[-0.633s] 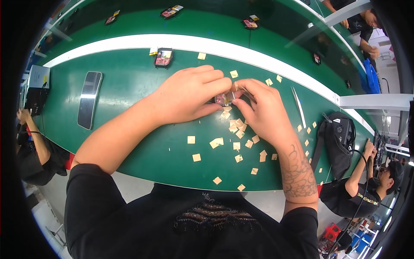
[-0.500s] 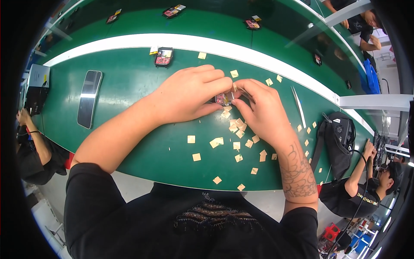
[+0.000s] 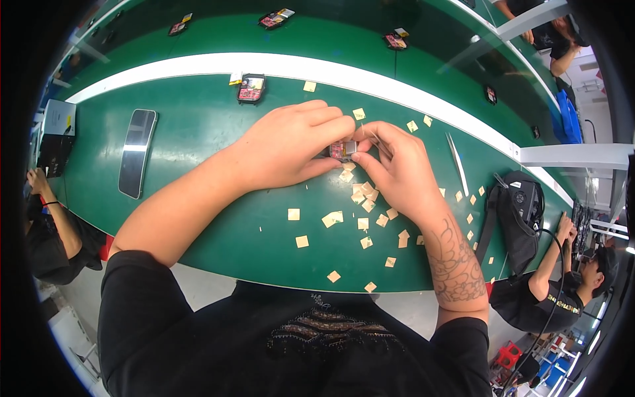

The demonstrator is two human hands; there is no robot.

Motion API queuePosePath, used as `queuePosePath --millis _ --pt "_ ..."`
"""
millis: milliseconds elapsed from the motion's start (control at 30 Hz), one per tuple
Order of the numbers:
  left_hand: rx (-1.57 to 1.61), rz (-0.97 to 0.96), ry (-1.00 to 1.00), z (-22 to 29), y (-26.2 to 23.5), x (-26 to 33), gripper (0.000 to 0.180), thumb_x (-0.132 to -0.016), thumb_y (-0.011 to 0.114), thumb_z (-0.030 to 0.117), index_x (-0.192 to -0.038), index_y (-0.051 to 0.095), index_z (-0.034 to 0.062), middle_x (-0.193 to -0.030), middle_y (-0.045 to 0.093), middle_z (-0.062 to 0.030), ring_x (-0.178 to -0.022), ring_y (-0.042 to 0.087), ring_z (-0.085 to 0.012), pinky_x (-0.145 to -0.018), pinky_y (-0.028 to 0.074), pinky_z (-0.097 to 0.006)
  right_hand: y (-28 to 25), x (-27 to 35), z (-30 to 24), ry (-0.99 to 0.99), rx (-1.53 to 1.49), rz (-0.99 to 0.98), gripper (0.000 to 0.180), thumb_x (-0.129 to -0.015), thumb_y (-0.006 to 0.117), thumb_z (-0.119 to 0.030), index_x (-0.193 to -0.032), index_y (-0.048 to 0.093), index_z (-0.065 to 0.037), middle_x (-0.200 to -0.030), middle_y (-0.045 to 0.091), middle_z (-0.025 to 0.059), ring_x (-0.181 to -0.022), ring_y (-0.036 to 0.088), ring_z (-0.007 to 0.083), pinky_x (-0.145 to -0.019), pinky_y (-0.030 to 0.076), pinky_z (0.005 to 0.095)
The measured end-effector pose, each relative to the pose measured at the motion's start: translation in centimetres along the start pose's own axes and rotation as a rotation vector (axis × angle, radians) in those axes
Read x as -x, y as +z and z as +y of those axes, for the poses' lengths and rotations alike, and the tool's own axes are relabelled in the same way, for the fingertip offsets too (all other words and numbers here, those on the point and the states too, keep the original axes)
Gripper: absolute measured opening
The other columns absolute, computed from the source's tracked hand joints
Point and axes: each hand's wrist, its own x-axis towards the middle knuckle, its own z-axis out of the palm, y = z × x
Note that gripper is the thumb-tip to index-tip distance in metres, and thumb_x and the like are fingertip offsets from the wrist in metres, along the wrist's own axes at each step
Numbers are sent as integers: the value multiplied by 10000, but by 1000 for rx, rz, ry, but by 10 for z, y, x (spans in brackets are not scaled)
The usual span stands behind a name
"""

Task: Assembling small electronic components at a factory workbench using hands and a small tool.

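Over the middle of the green table, my left hand (image 3: pixel 301 140) is closed on the left side of a small electronic device (image 3: pixel 338 151), its thumb below and fingers above. A reddish circuit board shows in the device, with a silver, yellow-edged battery (image 3: pixel 350 147) at its right side. My right hand (image 3: pixel 391 155) is closed, its thumb and fingertips pinching at the battery's right edge. Thin, pale, pointed pieces (image 3: pixel 376 141) stick out between the right fingers; their kind is unclear. Fingers hide much of the device.
Small beige paper squares (image 3: pixel 363 223) lie scattered nearby. A similar open device (image 3: pixel 251 88) rests by the white rail (image 3: pixel 198 63). A phone (image 3: pixel 137 153) lies left; white tweezers (image 3: pixel 458 164) and a black bag (image 3: pixel 518 218) are right. Beyond the rail, several devices sit on a green belt (image 3: pixel 331 43).
The silver battery face is more plainly visible beside the circuit board, and my right fingertips have shifted slightly. Beyond the rail, the devices have moved a little to the right.
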Motion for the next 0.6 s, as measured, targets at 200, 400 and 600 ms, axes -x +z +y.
queuePosePath --millis 200,400,600 --pt "11 0 -2 3 2 1 372 -815 881 128 -1057 601 92 -991 642 -71 -971 640 -321 -811 537 -440 -4 3 -3 51 48 -17 238 -899 783 32 -1115 683 23 -1006 741 132 -890 737 253 -738 553 359" --pt "10 2 -3 2 2 7 387 -813 881 122 -1076 599 85 -1003 643 -84 -976 641 -329 -808 540 -444 9 2 -8 5 20 27 208 -892 771 35 -1083 690 23 -988 746 143 -897 749 280 -772 579 403" --pt "5 -14 36 4 -14 -11 409 -797 875 99 -1090 593 60 -1012 641 -121 -978 640 -363 -820 541 -453 8 -10 -13 -81 157 128 114 -884 728 -36 -994 735 -8 -935 734 200 -884 730 414 -791 593 499"
